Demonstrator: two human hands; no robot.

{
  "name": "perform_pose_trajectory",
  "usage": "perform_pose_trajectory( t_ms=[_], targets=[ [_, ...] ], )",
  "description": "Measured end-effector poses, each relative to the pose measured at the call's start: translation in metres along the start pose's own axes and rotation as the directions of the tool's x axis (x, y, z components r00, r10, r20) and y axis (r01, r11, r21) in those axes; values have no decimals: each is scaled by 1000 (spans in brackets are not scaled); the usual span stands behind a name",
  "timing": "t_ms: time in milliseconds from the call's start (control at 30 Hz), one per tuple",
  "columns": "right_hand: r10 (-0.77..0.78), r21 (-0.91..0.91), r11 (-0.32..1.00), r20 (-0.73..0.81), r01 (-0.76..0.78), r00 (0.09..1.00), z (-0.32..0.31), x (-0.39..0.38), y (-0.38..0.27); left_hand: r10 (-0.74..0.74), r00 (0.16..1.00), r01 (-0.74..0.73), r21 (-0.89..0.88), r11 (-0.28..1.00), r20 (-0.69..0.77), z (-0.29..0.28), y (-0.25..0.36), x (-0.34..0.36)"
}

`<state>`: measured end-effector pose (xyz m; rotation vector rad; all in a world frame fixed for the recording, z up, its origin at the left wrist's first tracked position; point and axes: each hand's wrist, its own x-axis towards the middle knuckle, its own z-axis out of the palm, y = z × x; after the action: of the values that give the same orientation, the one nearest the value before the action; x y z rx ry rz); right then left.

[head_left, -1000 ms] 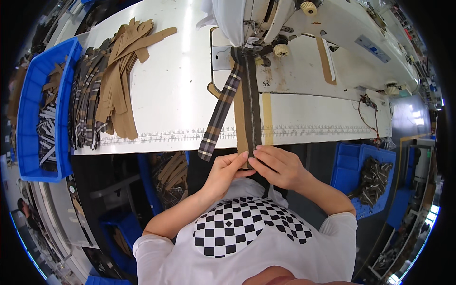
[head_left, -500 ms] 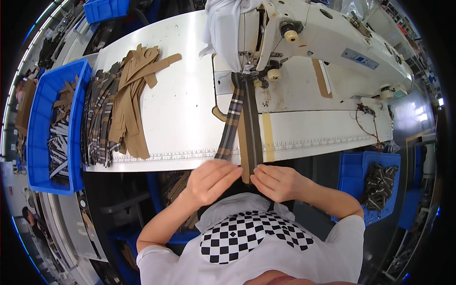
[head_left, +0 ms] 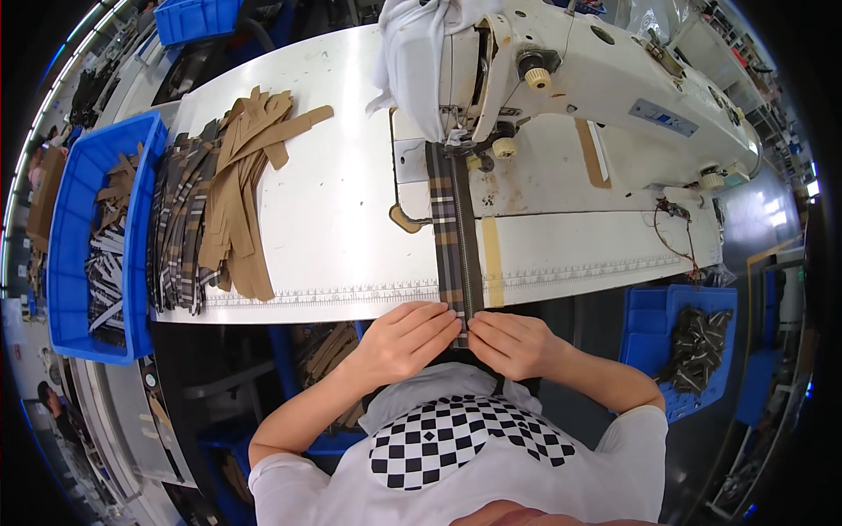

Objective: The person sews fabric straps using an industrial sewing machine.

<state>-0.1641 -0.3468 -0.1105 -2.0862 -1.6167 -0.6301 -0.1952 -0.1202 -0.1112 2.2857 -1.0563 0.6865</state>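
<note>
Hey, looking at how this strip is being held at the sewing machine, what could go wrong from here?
The plaid strip with its zipper is pinched only at the near end by the left hand and right hand; uneven pull might skew it under the sewing machine. The white cloth draped over the machine head hangs near the needle and may snag.

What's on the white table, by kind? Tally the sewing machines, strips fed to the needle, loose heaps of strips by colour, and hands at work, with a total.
sewing machine: 1
plaid strip with zipper: 1
tan heap of strips: 1
plaid heap of strips: 1
hands: 2, left hand and right hand
Total: 6
</note>
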Motion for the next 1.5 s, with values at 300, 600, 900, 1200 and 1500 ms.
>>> perform_pose_trajectory(
  t_ms=[300,600,900,1200,1500],
  targets=[
    [31,47,998,-38,-29,999,0,-5,5,126,984,-127,-2,992,124,-3,-16,11],
    [-60,75,996,127,51,990,-12,13,9,64,997,-68,123,990,34,12,-125,79],
    [-63,77,996,157,52,986,-9,26,38,-68,994,61,87,994,86,19,-141,77],
    [-102,77,993,202,88,974,-4,38,68,-59,997,55,79,995,56,17,-141,82],
    [-94,-10,995,162,97,982,5,51,92,-63,998,63,73,995,2,21,-143,78]
  ],
)
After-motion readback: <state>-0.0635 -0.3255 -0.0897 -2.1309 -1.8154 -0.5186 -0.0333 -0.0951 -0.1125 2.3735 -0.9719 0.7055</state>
